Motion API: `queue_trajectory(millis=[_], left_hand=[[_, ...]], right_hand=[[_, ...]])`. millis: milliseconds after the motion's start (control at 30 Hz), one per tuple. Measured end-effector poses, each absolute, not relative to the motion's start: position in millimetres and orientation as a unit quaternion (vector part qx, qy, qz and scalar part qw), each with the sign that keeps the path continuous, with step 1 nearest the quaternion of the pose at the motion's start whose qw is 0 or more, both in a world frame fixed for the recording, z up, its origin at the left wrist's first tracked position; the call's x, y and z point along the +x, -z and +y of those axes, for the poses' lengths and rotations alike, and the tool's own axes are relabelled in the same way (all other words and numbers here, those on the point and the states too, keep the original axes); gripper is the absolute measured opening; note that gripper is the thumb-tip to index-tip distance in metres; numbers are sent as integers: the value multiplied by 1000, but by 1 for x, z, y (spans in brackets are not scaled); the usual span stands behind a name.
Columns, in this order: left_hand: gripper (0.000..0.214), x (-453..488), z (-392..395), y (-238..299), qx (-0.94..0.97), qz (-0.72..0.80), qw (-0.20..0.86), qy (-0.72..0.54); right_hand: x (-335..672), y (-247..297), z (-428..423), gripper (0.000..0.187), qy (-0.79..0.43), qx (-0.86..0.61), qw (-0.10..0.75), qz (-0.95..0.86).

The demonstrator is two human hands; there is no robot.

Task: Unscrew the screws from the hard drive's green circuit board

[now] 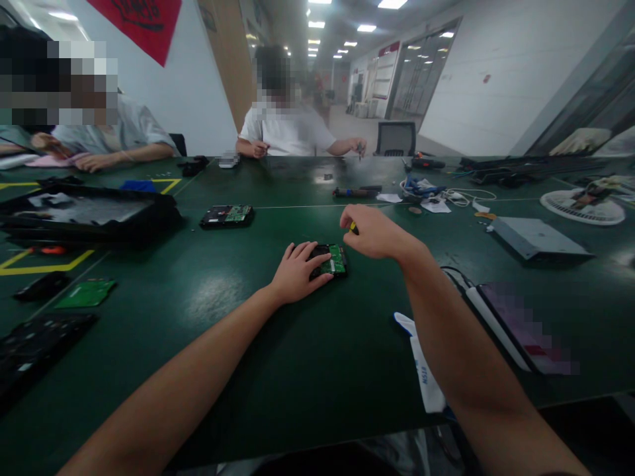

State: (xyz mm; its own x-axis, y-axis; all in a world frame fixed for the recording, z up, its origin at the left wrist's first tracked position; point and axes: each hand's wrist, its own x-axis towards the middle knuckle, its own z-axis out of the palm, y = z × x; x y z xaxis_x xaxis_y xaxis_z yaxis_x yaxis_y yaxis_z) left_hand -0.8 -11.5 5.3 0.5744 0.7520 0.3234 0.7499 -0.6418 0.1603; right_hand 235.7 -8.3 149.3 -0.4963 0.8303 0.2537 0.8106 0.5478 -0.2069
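On the green table lies a hard drive [337,260] with its green circuit board facing up. My left hand [300,272] rests over the drive's left part, fingers spread across it and thumb along the near edge, holding it down. Just right of and above the drive, my right hand [372,231] is curled closed around what looks like a screwdriver [354,228]. Only a short yellow-and-black bit of its handle shows; the rest is hidden by the fingers, and I cannot see its tip touching the drive.
Another hard drive [227,216] lies farther back left. A black housing [89,215] and a green circuit board [85,293] are at left. A grey metal case [538,238], cables [426,188] and a white-and-blue packet [425,373] lie right. Two people [288,129] sit opposite.
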Motion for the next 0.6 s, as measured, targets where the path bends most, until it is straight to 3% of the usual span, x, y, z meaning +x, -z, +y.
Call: queue_trajectory(millis=[367, 600], left_hand=[[59, 0, -13, -7, 886, 425, 8, -187], [60, 0, -12, -7, 887, 423, 2, -185]], right_hand=[[237, -151, -8, 8, -23, -493, 152, -857], [236, -150, -7, 16, -28, -487, 167, -857]])
